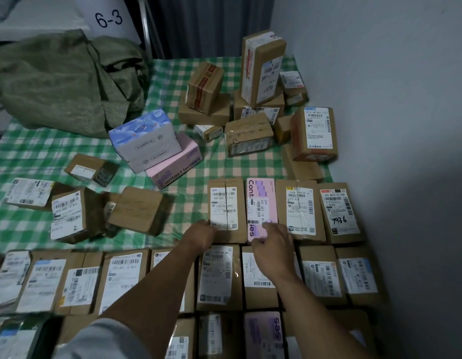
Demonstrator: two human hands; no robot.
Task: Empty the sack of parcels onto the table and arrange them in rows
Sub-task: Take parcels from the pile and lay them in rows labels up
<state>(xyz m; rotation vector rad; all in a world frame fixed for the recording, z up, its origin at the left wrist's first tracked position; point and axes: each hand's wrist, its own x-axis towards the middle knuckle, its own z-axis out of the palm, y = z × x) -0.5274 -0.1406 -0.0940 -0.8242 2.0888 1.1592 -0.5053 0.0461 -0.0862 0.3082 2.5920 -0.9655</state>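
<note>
Okay, both arms are stretched forward over the near rows, forearms bare, a grey sleeve (105, 340) bunched at the left elbow. The left hand (201, 235) sits knuckles-up at the near left corner of a brown cardboard parcel with a split white label (226, 211). Its fingers curl against that edge, but whether the grip holds the parcel or only touches it, I cannot tell. The right hand (272, 242) covers the near end of a slim pink contact-lens box (262, 203), thumb on the left side, fingers draped over the top: grip pinching that end.

That pink box lies flat, touching the brown parcel on its left, in a row of four along the right of the bench (211, 161), which wears a glossy green-and-white checked cloth. Closer in, flat rows of taped cardboard parcels (222, 278) sit edge to edge, white barcode labels up.

The olive-green woven sack (56, 79) lies crumpled and coarse at the far left corner. At the far right a loose heap of cardboard boxes carries a tall upright carton with red-printed tape (262, 66). Mid-bench, a glossy blue-and-white box (144, 136) leans on a pink box lettered "Contact lenses" (175, 164).
</note>
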